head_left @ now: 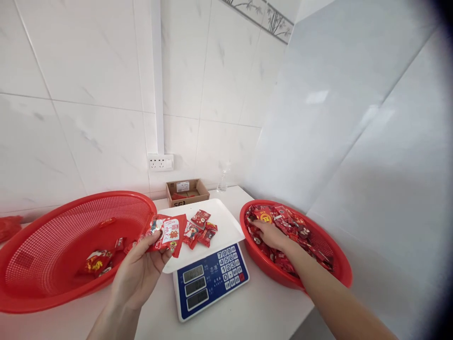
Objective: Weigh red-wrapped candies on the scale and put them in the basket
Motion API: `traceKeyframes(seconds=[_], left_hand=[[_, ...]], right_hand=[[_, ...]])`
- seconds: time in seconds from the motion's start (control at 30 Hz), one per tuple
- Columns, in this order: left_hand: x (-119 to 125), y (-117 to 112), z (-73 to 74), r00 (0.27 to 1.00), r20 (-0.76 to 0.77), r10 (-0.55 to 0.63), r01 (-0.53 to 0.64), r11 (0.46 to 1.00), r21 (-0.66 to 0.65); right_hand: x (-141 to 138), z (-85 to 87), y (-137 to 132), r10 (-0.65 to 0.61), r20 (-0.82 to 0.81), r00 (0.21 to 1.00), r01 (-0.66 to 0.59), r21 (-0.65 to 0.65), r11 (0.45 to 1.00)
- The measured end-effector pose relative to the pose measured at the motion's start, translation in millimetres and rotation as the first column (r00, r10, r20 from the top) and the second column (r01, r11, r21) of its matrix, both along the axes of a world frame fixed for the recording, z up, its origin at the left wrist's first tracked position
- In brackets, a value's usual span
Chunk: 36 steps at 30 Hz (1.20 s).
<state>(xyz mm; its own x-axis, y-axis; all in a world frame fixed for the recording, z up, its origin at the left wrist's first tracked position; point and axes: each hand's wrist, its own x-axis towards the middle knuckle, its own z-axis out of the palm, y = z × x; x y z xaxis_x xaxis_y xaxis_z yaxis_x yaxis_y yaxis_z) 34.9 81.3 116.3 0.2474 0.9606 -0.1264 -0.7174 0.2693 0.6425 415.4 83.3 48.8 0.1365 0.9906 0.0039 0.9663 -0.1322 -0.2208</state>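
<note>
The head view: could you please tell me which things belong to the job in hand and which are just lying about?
Likely in use:
red packet, held in the left hand
right basket, the right hand inside
scale, small packets on its tray
left basket

Seemingly lying about:
cardboard box
clear bottle
red plastic

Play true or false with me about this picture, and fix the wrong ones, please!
1. The bare left hand holds a shiny red printed packet. True.
2. Small red packets lie on the flat white tray of the blue-and-white electronic scale. True.
3. The bare right hand presses the scale's keys. False: it reaches into the round red plastic basket on the right.
4. The open brown cardboard box stands in front of the scale. False: it stands behind it.
5. The round red plastic basket on the left holds packets too. True.
</note>
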Motion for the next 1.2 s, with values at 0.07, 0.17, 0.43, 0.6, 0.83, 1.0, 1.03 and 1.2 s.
traceKeyframes(seconds=[0.07, 0.17, 0.43, 0.6, 0.83, 1.0, 1.03, 1.2], left_hand=[[-0.8, -0.2, 0.5, 1.000, 0.002, 0.001, -0.001, 1.000, 0.012], [-2.0, -0.1, 1.1, 1.000, 0.011, 0.007, -0.007, 1.000, 0.017], [-4.0, -1.2, 2.0, 0.999, 0.029, 0.012, -0.012, 1.000, 0.004], [-4.3, -1.9, 3.1, 0.999, 0.049, 0.008, -0.008, 1.000, 0.008], [-6.0, -2.5, 2.5, 0.998, 0.067, 0.006, -0.006, 1.000, 0.003], [-5.0, -2.3, 2.4, 0.998, 0.059, 0.007, -0.006, 1.000, -0.019], [-4.8, -2.6, 2.5, 0.998, 0.059, 0.007, -0.006, 1.000, -0.019], [-5.1, -4.9, 3.1, 0.998, 0.064, 0.011, -0.012, 1.000, 0.006]], right_hand=[[1.9, -5.8, 1.9, -0.002, 0.006, 1.000, 0.002, -0.011, 1.000], [4.0, -8.3, -0.1, -0.032, 0.035, 0.999, 0.033, -0.023, 0.999], [-11.6, 6.0, -6.2, -0.065, 0.130, 0.989, 0.070, -0.036, 0.997], [-13.9, 10.2, -8.2, -0.110, 0.165, 0.980, 0.123, -0.069, 0.990], [-14.9, 29.4, -7.8, -0.217, 0.162, 0.963, 0.208, 0.068, 0.976], [-61.1, 44.1, 2.2, -0.040, -0.224, 0.974, 0.105, 0.288, 0.952], [-74.4, 42.7, 6.4, 0.007, -0.287, 0.958, 0.079, 0.287, 0.955], [-132.5, 24.9, 34.6, 0.170, -0.464, 0.869, -0.043, 0.272, 0.961]])
